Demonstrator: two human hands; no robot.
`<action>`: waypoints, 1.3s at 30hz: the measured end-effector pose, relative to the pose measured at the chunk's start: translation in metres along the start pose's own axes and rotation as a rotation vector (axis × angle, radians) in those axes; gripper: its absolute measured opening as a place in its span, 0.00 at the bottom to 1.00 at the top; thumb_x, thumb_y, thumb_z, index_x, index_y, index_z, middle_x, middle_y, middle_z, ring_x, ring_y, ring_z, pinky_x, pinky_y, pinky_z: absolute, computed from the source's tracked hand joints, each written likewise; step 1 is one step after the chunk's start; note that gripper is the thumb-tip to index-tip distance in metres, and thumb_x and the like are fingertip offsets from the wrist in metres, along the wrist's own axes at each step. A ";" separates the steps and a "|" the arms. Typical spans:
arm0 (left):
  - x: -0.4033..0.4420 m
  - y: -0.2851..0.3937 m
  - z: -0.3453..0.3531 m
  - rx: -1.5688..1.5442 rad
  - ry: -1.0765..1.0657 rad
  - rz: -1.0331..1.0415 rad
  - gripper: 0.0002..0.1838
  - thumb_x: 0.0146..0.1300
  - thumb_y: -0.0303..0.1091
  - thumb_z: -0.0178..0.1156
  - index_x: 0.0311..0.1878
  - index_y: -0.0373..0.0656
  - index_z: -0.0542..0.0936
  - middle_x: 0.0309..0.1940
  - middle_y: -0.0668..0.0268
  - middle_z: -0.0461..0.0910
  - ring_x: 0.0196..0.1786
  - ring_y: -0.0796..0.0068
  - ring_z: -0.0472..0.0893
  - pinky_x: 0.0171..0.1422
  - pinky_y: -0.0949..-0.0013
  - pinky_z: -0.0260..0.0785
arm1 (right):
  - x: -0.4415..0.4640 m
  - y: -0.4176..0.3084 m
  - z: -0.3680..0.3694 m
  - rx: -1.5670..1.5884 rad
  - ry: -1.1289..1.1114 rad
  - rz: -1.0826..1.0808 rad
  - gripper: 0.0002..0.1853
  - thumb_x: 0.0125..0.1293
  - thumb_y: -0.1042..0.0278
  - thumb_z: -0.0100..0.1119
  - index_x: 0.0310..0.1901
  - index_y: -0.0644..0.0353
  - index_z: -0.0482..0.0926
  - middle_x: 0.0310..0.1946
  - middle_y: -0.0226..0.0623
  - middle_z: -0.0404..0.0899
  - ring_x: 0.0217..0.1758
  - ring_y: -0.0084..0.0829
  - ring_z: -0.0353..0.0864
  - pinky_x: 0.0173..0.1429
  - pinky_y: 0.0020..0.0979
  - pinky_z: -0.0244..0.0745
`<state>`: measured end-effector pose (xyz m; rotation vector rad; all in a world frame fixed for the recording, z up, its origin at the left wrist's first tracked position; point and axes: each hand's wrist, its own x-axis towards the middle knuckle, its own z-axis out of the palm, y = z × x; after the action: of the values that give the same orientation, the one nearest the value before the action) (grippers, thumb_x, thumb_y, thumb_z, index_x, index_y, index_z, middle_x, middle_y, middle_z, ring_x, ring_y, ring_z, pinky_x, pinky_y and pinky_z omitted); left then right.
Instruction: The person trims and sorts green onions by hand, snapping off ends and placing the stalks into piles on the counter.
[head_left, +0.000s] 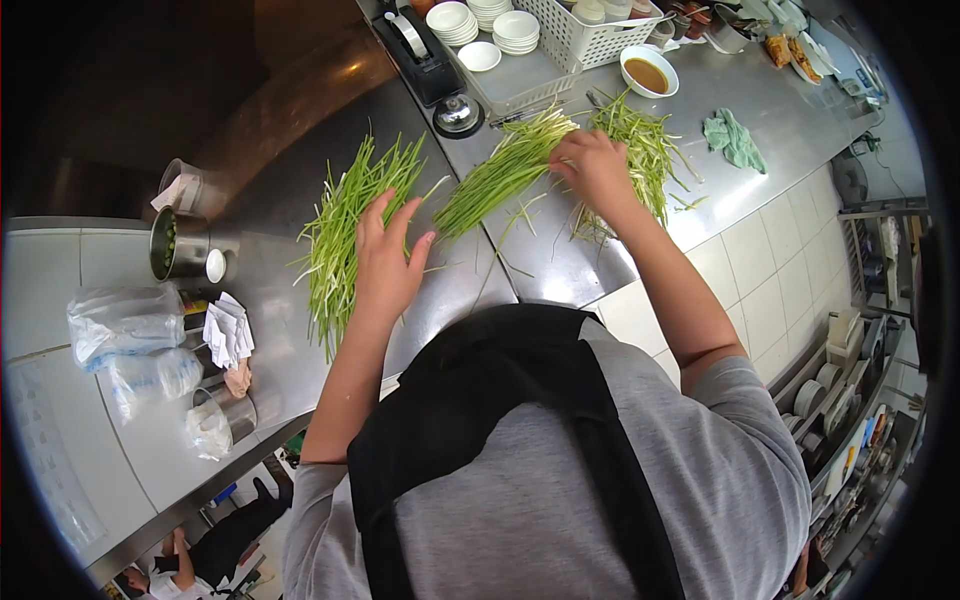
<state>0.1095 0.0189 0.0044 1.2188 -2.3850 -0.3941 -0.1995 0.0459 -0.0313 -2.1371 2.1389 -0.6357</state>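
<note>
Fingers (374,222) over green stalks (478,197)
Left hand (388,255), fingers apart, lay over the left pile (335,225); right hand (595,172) curled at the middle bunch (505,172), grip unclear. On the steel counter (450,292), the stalks seemed light, bendy, easily bruised, best held mid-length.

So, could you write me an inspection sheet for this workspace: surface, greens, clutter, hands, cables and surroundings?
Surface: shiny metal counter with a seam; loose stems lie about.
Greens: left pile, spread loosely; middle bunch, more neatly aligned; right pile, tangled.
Clutter: bell, tape dispenser and sauce bowl beyond the greens; crumpled cloth right of them.
Hands: left hand at the left pile, fingers spread; right hand at the middle bunch's pale ends, grip unclear.
Cables: nothing seen among the greens.
Surroundings: tiled floor and crowded shelves at right; another person at lower left.
</note>
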 end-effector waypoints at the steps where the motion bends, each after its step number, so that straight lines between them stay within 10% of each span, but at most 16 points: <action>1: 0.000 0.003 0.000 -0.057 0.001 -0.020 0.22 0.58 0.34 0.63 0.57 0.44 0.75 0.61 0.53 0.65 0.64 0.50 0.64 0.68 0.54 0.56 | 0.000 0.004 -0.006 0.163 0.007 0.065 0.07 0.54 0.66 0.64 0.36 0.47 0.82 0.37 0.27 0.78 0.45 0.34 0.75 0.49 0.41 0.65; 11: 0.018 0.027 0.029 -0.410 -0.091 -0.038 0.17 0.59 0.34 0.63 0.51 0.45 0.78 0.42 0.63 0.78 0.46 0.64 0.77 0.53 0.65 0.69 | -0.014 -0.024 -0.028 1.400 -0.198 0.526 0.07 0.61 0.72 0.62 0.40 0.62 0.82 0.35 0.27 0.81 0.38 0.17 0.76 0.46 0.21 0.69; 13: 0.029 0.039 0.039 -0.823 -0.356 -0.335 0.14 0.65 0.33 0.59 0.52 0.39 0.77 0.40 0.69 0.79 0.42 0.75 0.78 0.50 0.73 0.69 | -0.017 -0.039 -0.027 1.397 -0.235 0.556 0.08 0.60 0.72 0.62 0.41 0.62 0.81 0.35 0.28 0.81 0.39 0.18 0.76 0.48 0.21 0.68; 19: 0.042 0.052 0.066 -1.501 -0.285 -0.662 0.11 0.65 0.34 0.60 0.46 0.39 0.79 0.34 0.72 0.79 0.35 0.85 0.75 0.40 0.79 0.68 | -0.027 -0.063 -0.009 1.490 -0.264 0.566 0.08 0.62 0.71 0.61 0.42 0.61 0.80 0.34 0.27 0.80 0.39 0.17 0.75 0.47 0.21 0.68; 32: 0.022 0.024 0.084 -1.184 -0.326 -0.777 0.11 0.63 0.34 0.62 0.44 0.37 0.79 0.31 0.72 0.78 0.31 0.84 0.74 0.39 0.81 0.68 | -0.015 -0.024 -0.036 1.641 0.142 0.645 0.04 0.66 0.69 0.58 0.41 0.55 0.77 0.31 0.20 0.77 0.29 0.13 0.68 0.37 0.20 0.64; 39: 0.039 0.046 0.031 -0.359 -0.390 -0.295 0.14 0.59 0.33 0.65 0.46 0.37 0.82 0.30 0.69 0.81 0.31 0.84 0.76 0.39 0.77 0.70 | -0.019 -0.034 -0.036 1.627 0.026 0.633 0.04 0.66 0.67 0.58 0.40 0.54 0.77 0.32 0.21 0.77 0.33 0.14 0.71 0.41 0.22 0.67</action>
<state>0.0414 0.0153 0.0073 1.4176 -2.2895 -1.1946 -0.1781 0.0744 0.0081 -0.5446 1.1552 -1.4781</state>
